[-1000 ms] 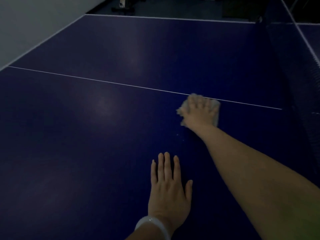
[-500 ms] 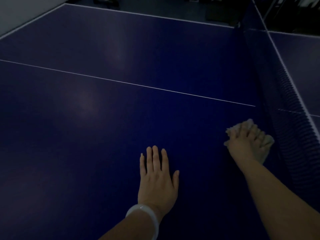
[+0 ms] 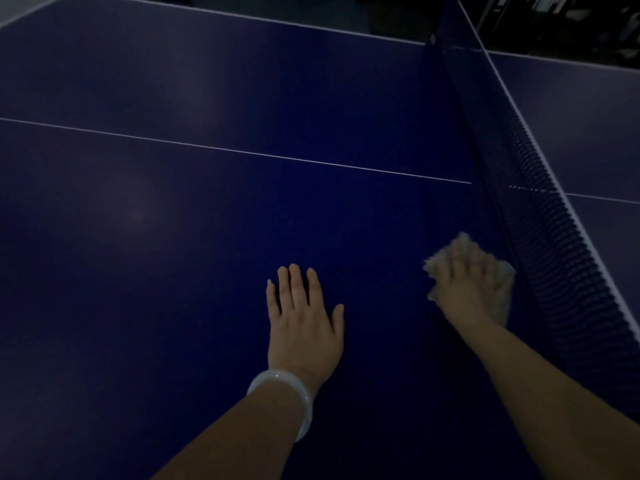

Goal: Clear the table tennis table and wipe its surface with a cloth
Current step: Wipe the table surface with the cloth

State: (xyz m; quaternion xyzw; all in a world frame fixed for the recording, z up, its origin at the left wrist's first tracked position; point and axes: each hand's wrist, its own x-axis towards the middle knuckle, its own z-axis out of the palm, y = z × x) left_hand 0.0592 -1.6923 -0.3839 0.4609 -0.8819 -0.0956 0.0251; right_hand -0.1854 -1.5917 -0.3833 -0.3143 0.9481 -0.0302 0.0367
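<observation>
The dark blue table tennis table (image 3: 173, 237) fills the view, with a white centre line running across it. My right hand (image 3: 467, 289) presses flat on a pale cloth (image 3: 504, 303) on the table, close beside the net; the hand is blurred. My left hand (image 3: 304, 317) lies flat on the table with fingers spread, a white bangle on its wrist. It holds nothing and rests to the left of the cloth.
The net (image 3: 540, 220) with its white top band runs along the right, from the far edge towards me. Beyond it lies the other table half (image 3: 588, 126). Dark clutter stands past the far right corner. The room is dim.
My right hand slid the cloth from the centre line towards me and right, to beside the net. In the last half second it stayed there. My left hand stayed flat.
</observation>
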